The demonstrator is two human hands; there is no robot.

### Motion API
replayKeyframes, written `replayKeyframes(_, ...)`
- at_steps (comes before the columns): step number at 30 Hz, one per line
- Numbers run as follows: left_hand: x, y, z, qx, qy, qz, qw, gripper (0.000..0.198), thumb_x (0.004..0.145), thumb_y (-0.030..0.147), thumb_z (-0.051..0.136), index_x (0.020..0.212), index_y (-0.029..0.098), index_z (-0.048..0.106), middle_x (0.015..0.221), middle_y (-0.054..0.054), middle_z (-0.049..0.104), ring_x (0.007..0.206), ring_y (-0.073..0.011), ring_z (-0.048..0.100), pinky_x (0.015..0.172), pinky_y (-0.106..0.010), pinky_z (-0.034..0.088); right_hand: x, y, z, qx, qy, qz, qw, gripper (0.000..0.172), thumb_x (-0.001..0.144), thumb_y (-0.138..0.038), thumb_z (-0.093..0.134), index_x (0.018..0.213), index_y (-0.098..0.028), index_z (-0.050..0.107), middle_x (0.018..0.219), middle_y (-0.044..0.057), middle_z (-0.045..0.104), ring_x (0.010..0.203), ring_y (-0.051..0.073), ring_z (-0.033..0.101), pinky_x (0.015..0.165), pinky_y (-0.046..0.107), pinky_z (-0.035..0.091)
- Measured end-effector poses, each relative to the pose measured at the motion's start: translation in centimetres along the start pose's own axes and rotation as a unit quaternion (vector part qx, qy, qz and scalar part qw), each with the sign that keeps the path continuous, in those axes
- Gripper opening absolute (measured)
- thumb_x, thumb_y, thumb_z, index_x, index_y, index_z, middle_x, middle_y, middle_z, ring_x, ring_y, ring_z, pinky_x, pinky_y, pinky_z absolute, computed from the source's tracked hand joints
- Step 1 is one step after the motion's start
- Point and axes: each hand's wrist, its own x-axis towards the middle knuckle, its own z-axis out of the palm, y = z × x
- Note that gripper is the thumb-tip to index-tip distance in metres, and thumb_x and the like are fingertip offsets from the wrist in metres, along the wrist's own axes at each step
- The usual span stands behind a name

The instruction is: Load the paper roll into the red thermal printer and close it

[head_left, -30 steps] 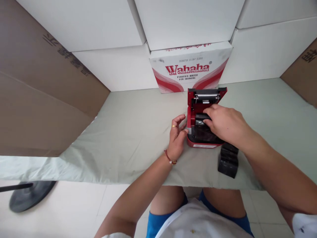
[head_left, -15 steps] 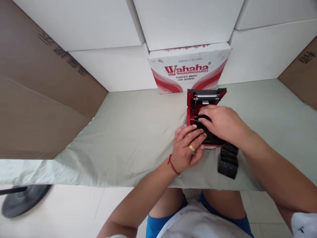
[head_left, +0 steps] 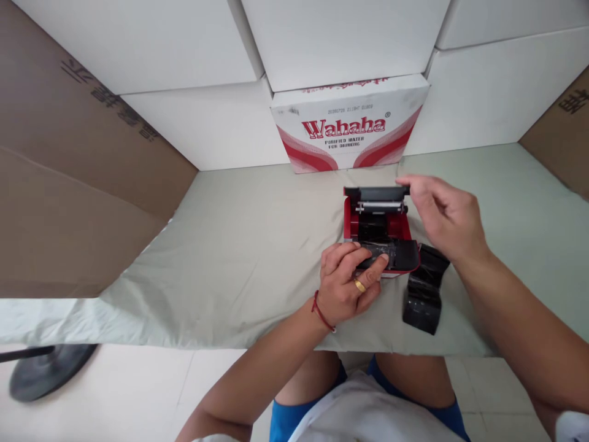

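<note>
while its hinged lid (head_left: pixel 386 194) stands partly raised, the red-cased machine (head_left: pixel 398 227) lies at three o'clock of centre: front panel (head_left: pixel 408 255) black, dark roll (head_left: pixel 373 227) seated within, bright metal rod (head_left: pixel 380 207) crossing beneath the lid. the left hand (head_left: pixel 346 279), at seven o'clock of the machine, grasps nothing, its fingers (head_left: pixel 373 272) spread on glossy black film (head_left: pixel 378 250) over the panel. the right hand (head_left: pixel 450 215), at three o'clock, meets the lid's corner; whether it pinches cannot be told. a creased black strip (head_left: pixel 422 307) lies at five o'clock.
</note>
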Motion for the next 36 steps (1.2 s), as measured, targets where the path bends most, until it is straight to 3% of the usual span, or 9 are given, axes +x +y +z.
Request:
replayKeyframes(4, 0.2, 0.3, -0.1, 0.091, 0.047, 0.038, 0.994, 0.053, 0.096, 0.028, 0.074, 0.147, 0.043, 0.072, 0.119, -0.007, 0.075, 0.127, -0.0305, 0.064, 0.115, -0.048, 0.051, -4.1, 1.3, -0.3, 0.020, -0.061, -0.119, 0.991, 0.035, 0.116, -0.030, 0.048, 0.129, -0.023, 0.080, 0.143, 0.011, 0.081, 0.142, 0.025, 0.072, 0.129, 0.049, 0.050)
replayKeyframes(9, 0.5, 0.5, -0.1, 0.100, 0.018, 0.043, 0.994, 0.041, 0.097, 0.023, 0.071, 0.136, 0.032, 0.076, 0.125, -0.009, 0.071, 0.138, -0.0297, 0.064, 0.122, -0.051, 0.050, -5.9, 3.8, 1.1, 0.015, -0.003, -0.236, 0.972, 0.032, 0.110, -0.017, 0.060, 0.137, -0.020, 0.077, 0.143, 0.013, 0.081, 0.141, 0.024, 0.073, 0.127, 0.049, 0.052)
replayKeyframes(14, 0.7, -0.2, -0.2, 0.066, 0.033, 0.035, 0.997, 0.052, 0.105, 0.032, 0.063, 0.157, 0.035, 0.059, 0.130, -0.009, 0.073, 0.138, -0.0287, 0.070, 0.123, -0.052, 0.049, -5.9, 3.7, 1.5, -0.022, 0.007, -0.238, 0.971, 0.032, 0.110, -0.015, 0.060, 0.135, -0.023, 0.078, 0.141, 0.009, 0.082, 0.138, 0.025, 0.075, 0.127, 0.050, 0.051)
replayKeyframes(17, 0.9, -0.9, -0.8, 0.025, 0.041, -0.015, 0.999, 0.061, 0.112, 0.042, 0.054, 0.171, 0.034, 0.041, 0.144, -0.012, 0.074, 0.147, -0.0288, 0.068, 0.135, -0.056, 0.038, -6.0, 3.4, 1.6, -0.023, 0.013, -0.227, 0.974, 0.031, 0.110, -0.016, 0.060, 0.134, -0.025, 0.078, 0.140, 0.008, 0.083, 0.137, 0.025, 0.076, 0.128, 0.051, 0.049)
replayKeyframes(20, 0.8, -1.2, -1.3, -0.038, 0.024, -0.097, 0.994, 0.054, 0.116, 0.036, 0.047, 0.170, 0.032, 0.045, 0.145, -0.010, 0.077, 0.146, -0.0262, 0.069, 0.140, -0.055, 0.029, -6.3, 3.5, 2.0, 0.003, 0.025, -0.212, 0.977, 0.031, 0.110, -0.016, 0.058, 0.133, -0.025, 0.077, 0.139, 0.008, 0.083, 0.137, 0.025, 0.076, 0.128, 0.052, 0.049)
replayKeyframes(22, 0.7, -1.3, -1.4, -0.105, 0.026, -0.143, 0.984, 0.048, 0.116, 0.033, 0.048, 0.164, 0.033, 0.053, 0.145, -0.009, 0.077, 0.145, -0.0245, 0.069, 0.136, -0.051, 0.037, -6.6, 3.6, 2.3, 0.022, 0.023, -0.206, 0.978, 0.033, 0.111, -0.019, 0.057, 0.138, -0.024, 0.075, 0.141, 0.010, 0.082, 0.139, 0.026, 0.074, 0.128, 0.055, 0.048)
replayKeyframes(26, 0.8, -1.8, -1.1, -0.270, 0.089, -0.242, 0.928, 0.041, 0.109, 0.032, 0.066, 0.149, 0.040, 0.064, 0.145, -0.003, 0.075, 0.143, -0.0215, 0.068, 0.127, -0.042, 0.048, -7.3, 3.3, 2.6, 0.038, 0.004, -0.245, 0.969, 0.035, 0.110, -0.027, 0.058, 0.142, -0.024, 0.073, 0.143, 0.011, 0.080, 0.140, 0.031, 0.069, 0.130, 0.063, 0.044)
replayKeyframes(31, 1.8, -3.1, -0.8, -0.409, 0.132, -0.380, 0.819, 0.071, 0.077, 0.028, 0.091, 0.141, 0.044, 0.067, 0.163, 0.001, 0.061, 0.165, -0.0301, 0.046, 0.139, -0.050, 0.035, -8.4, 2.4, 2.7, 0.033, 0.073, -0.306, 0.949, 0.026, 0.109, -0.031, 0.059, 0.121, -0.026, 0.081, 0.112, 0.009, 0.077, 0.125, 0.031, 0.064, 0.121, 0.058, 0.052)
replayKeyframes(36, 2.7, -3.8, -0.2, -0.508, 0.108, -0.439, 0.734, 0.069, 0.073, 0.026, 0.085, 0.138, 0.038, 0.068, 0.163, 0.000, 0.061, 0.170, -0.0308, 0.039, 0.147, -0.053, 0.021, -8.8, 2.1, 2.7, 0.016, 0.085, -0.320, 0.943, 0.025, 0.108, -0.027, 0.061, 0.122, -0.023, 0.081, 0.101, 0.008, 0.073, 0.112, 0.028, 0.062, 0.102, 0.047, 0.058)
